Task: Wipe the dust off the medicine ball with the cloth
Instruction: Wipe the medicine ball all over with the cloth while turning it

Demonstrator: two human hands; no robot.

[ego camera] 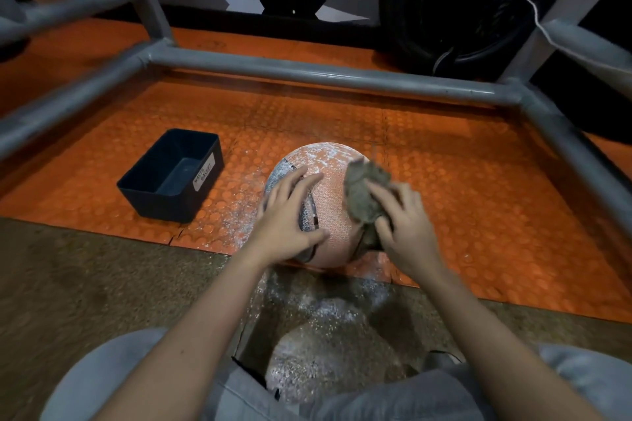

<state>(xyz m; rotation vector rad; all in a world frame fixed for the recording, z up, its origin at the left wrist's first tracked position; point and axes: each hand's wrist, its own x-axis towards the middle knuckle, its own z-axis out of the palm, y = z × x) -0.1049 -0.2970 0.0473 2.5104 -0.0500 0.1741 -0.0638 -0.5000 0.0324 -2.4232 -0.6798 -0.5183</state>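
Two hands on ball (331, 205), resting at floor mat (461, 188) edge. Left hand (290, 215) spread flat, steadying; right hand (408, 227) bunches cloth (364, 196) against ball. Dust (321, 154) thick on far side: wipe there, brace firmly.

An orange studded mat (444, 188) is laid over the floor and is bordered on the near side by rough brown flooring (85, 284). A medicine ball (328, 161) is set at the mat's near edge, and a dark open bin (171, 178) is placed to its left, apart from it. White dust (239, 215) is scattered on both surfaces beside the ball
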